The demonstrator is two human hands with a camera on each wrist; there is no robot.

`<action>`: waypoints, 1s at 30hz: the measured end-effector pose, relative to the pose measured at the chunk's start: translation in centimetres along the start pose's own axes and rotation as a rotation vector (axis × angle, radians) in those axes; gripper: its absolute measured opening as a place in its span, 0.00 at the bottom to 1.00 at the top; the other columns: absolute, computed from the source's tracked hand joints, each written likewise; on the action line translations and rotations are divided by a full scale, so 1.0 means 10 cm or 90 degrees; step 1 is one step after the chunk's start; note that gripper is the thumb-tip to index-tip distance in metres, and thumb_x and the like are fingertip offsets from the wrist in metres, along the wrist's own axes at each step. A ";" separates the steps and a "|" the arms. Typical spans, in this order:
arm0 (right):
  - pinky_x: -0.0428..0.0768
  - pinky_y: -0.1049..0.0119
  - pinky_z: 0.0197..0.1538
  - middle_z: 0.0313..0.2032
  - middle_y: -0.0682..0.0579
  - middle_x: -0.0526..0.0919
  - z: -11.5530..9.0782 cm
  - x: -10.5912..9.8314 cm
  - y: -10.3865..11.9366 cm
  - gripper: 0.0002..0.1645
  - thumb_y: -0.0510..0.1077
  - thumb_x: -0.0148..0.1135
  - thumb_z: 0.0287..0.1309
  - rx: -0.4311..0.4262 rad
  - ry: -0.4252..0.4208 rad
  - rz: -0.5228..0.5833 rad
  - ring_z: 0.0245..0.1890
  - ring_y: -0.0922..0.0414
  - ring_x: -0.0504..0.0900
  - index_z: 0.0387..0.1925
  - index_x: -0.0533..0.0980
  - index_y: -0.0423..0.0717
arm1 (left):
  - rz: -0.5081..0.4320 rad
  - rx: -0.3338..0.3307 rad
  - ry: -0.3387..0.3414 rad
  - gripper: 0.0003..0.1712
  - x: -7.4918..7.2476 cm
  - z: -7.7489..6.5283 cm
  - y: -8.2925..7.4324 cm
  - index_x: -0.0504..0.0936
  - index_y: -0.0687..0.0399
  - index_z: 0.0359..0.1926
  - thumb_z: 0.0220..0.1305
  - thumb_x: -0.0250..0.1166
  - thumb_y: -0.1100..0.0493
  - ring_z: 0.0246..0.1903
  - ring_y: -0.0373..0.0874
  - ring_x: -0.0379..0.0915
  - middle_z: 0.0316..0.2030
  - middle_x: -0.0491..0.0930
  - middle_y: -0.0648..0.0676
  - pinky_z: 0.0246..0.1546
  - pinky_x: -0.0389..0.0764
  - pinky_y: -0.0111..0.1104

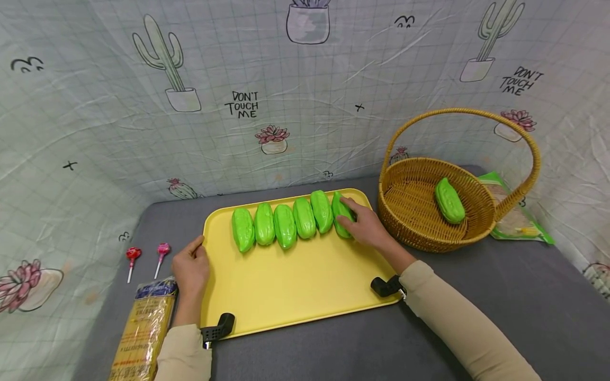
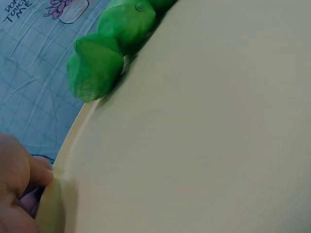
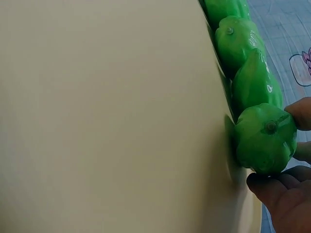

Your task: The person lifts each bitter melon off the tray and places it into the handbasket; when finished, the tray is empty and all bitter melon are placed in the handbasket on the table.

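A yellow tray (image 1: 286, 286) bears a row of several glossy green papaya-shaped fruits (image 1: 285, 226) along its far side. My right hand (image 1: 366, 225) holds the rightmost green fruit (image 1: 341, 214), thumb on the near side and fingers on the far side. In the right wrist view this held fruit (image 3: 266, 138) shows its stem end, with fingertips (image 3: 265, 187) against it. At the tray's left rim, my left hand (image 1: 191, 267) grips the edge with bent fingers. The left wrist view shows those fingers (image 2: 41, 177) right at the rim.
A wicker basket (image 1: 414, 233) with a tall handle stands right of the tray, one green fruit (image 1: 449, 201) inside. Behind it lies a green-edged packet (image 1: 517, 225). On the left are two lollipops (image 1: 133, 254) and a spaghetti pack (image 1: 143, 333). Patterned cloth (image 1: 310, 106) hangs behind.
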State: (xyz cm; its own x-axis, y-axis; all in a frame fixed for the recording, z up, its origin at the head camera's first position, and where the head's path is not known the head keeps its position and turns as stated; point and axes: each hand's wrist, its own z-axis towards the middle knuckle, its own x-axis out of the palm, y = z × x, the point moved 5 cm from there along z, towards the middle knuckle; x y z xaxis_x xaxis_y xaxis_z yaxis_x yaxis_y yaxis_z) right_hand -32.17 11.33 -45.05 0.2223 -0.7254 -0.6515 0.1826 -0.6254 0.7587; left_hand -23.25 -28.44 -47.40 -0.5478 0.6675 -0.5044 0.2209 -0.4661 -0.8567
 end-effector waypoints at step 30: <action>0.64 0.39 0.75 0.78 0.34 0.56 -0.10 -0.12 0.13 0.38 0.48 0.55 0.74 -0.036 -0.034 -0.002 0.78 0.36 0.57 0.79 0.57 0.43 | -0.002 0.010 0.002 0.21 0.01 -0.01 0.02 0.80 0.65 0.63 0.74 0.52 0.67 0.66 0.63 0.73 0.62 0.78 0.68 0.63 0.77 0.53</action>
State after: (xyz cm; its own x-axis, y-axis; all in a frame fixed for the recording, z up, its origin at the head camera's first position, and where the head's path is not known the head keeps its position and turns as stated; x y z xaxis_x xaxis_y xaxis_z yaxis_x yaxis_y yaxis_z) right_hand -31.25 11.67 -43.33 0.1708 -0.7386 -0.6521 0.2381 -0.6113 0.7548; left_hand -23.18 -28.44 -47.64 -0.5464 0.6709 -0.5014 0.2056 -0.4729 -0.8568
